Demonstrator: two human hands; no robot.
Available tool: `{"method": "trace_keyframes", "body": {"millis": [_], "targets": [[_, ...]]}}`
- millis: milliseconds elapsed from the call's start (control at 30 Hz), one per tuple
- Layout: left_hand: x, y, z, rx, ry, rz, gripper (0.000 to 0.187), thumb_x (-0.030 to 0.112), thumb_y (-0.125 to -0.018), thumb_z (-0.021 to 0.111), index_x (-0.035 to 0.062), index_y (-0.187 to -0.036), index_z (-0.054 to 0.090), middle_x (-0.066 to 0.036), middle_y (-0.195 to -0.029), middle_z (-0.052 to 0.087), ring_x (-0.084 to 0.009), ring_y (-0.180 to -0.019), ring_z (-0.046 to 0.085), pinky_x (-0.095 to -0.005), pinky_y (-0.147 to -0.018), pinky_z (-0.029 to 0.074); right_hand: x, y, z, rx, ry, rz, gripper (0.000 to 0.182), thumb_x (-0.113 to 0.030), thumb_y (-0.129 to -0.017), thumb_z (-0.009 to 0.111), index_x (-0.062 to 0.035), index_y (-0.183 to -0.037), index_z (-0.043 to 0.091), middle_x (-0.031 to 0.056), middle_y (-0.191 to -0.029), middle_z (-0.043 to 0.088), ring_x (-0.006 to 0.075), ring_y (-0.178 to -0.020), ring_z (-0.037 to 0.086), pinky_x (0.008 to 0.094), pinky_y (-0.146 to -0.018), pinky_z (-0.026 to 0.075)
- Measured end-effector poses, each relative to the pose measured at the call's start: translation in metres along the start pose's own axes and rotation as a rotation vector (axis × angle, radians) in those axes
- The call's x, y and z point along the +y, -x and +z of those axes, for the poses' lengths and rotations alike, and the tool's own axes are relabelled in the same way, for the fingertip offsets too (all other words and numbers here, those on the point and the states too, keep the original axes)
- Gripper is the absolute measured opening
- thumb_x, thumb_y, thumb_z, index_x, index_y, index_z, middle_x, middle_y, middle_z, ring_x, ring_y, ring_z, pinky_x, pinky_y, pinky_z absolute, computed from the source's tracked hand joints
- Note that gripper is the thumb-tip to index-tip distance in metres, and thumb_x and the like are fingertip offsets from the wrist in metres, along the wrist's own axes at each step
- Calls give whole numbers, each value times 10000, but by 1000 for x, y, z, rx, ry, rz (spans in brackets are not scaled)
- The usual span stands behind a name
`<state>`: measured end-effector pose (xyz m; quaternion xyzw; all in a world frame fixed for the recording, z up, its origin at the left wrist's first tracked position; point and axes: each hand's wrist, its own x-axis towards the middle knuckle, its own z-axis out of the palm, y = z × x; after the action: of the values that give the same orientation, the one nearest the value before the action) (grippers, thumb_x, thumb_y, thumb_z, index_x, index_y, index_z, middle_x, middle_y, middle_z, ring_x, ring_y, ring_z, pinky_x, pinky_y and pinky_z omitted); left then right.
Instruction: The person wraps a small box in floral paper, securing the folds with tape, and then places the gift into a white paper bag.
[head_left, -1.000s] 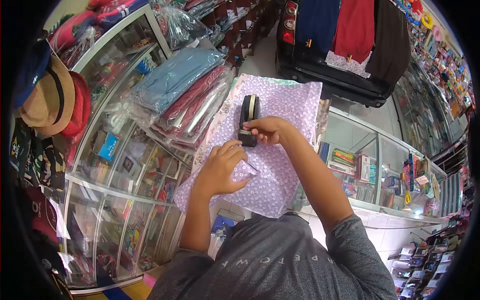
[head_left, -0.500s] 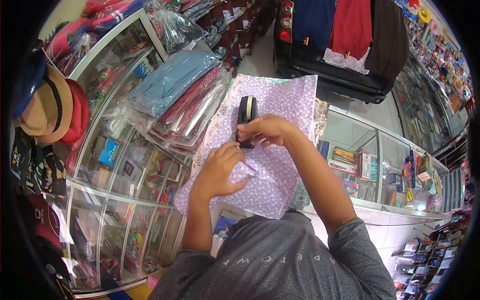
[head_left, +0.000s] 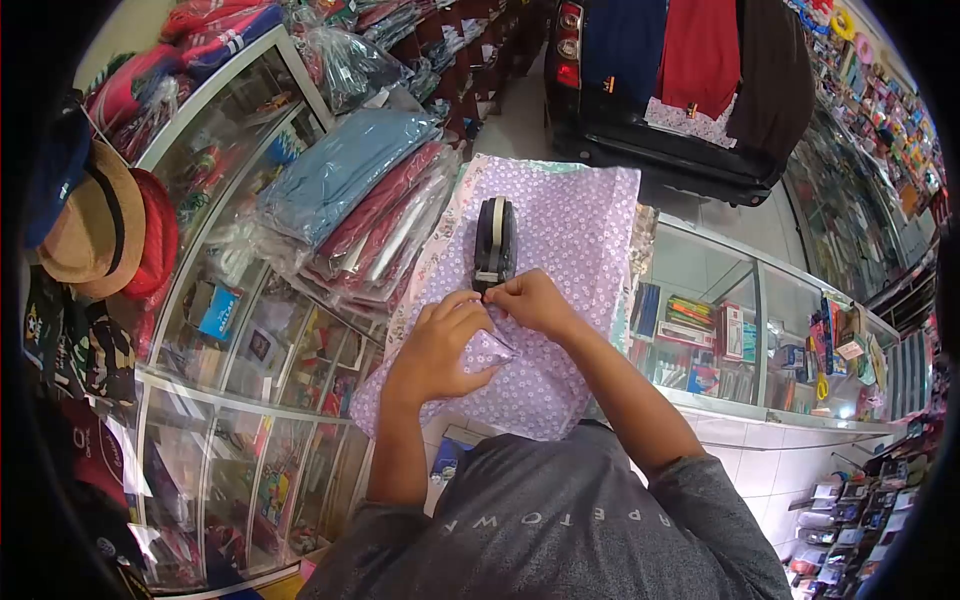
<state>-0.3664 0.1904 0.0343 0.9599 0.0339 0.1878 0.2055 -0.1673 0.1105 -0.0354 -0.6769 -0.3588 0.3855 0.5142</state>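
Observation:
A sheet of lilac wrapping paper with small white flowers lies over the counter in front of me. My left hand grips a folded part of this paper, fingers over the top and thumb along the near side. On the sheet, just beyond my hands, stands a black tape dispenser with a cream-coloured roll in its middle. My right hand is closed in a pinch at the dispenser's near end, close to my left fingertips. What is between those fingers is too small to make out.
Plastic-wrapped clothes are stacked to the left on a glass display case. Another glass counter with stationery runs to the right. Hats hang at far left. A black car draped with trousers stands beyond.
My right hand has drawn back from the dispenser's side toward me, its fingers now pinched near the left fingertips. The left hand stays on the folded paper.

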Motion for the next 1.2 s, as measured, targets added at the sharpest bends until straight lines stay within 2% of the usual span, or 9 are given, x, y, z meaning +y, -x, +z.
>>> {"method": "trace_keyframes", "body": {"millis": [200, 400, 433, 533, 667, 833, 1000, 1067, 1200], "targets": [[-2, -5, -4, 24, 10, 16, 447, 239, -675, 865, 100, -1048, 660, -106, -1184, 651, -334, -1333, 536, -478, -1033, 435, 30, -5, 9, 201, 593, -210, 241, -274, -837, 745, -36, -822, 778, 204, -699, 687, 234, -573, 659, 412, -610, 528], [9, -3, -17, 80, 38, 56, 453, 207, -657, 874, 78, -1041, 672, -111, -1174, 665, -358, -1310, 554, -478, -1060, 439, -37, 35, -28, 101, -15, -164, 179, -161, -961, 716, -20, -1022, 808, 78, -829, 778, 151, -739, 687, 330, -726, 540], [15, -4, -21, 93, 46, 59, 454, 196, -641, 881, 73, -1026, 676, -106, -1156, 671, -363, -1294, 566, -481, -1060, 450, -37, 34, -35, 60, -57, -180, 182, -140, -1002, 683, -7, -1046, 800, 46, -983, 772, 130, -852, 684, 282, -753, 522], [29, -8, -29, 119, 53, 95, 465, 191, -631, 884, 75, -1030, 677, -99, -1160, 671, -356, -1293, 571, -485, -1064, 452, -45, 47, -42, 134, -144, -456, 169, -162, -969, 728, -12, -983, 805, 52, -1075, 751, 117, -918, 676, 257, -748, 500], [56, -15, -41, 98, 89, 146, 494, 171, -598, 880, 73, -1041, 684, -95, -1160, 682, -365, -1279, 579, -502, -1049, 462, -59, 76, -53, 26, -502, -254, 171, -97, -987, 710, 20, -1102, 756, 92, -1160, 718, 160, -1054, 677, 314, -795, 555], [87, -31, -40, 103, 106, 337, 544, 489, -719, 829, 87, -1059, 691, -83, -1197, 694, -365, -1222, 622, -581, -995, 468, -64, 106, -85, -126, -575, -280, 773, -45, -864, 833, -34, -1518, 419, 138, -1481, 492, 214, -1158, 639, 338, -944, 560], [122, -64, -21, 52, 93, 452, 485, 514, -797, 761, 122, -1075, 695, -45, -1201, 692, -326, -1233, 627, -630, -1002, 452, -54, 140, -123, -202, -316, -402, 1045, -68, -785, 903, -92, -1615, 269, 222, -1507, 499, 255, -1348, 539, 368, -1019, 533], [130, -80, -8, 24, 72, 560, 467, 519, -815, 739, 138, -1081, 697, -24, -1237, 680, -304, -1232, 631, -623, -1008, 456, -49, 154, -139, -332, -777, -231, 1088, -52, -778, 908, -100, -1630, 233, 248, -1530, 482, 254, -1349, 547, 353, -1011, 531], [160, -114, 17, 27, 8, 573, 319, 401, -778, 756, 235, -1049, 718, 2, -1293, 657, -331, -1377, 458, -628, -1095, 371, -40, 183, -181, -202, -816, -200, 1197, -41, -759, 919, -97, -1651, 123, 279, -1506, 515, 284, -1333, 578, 384, -1068, 514]]}}
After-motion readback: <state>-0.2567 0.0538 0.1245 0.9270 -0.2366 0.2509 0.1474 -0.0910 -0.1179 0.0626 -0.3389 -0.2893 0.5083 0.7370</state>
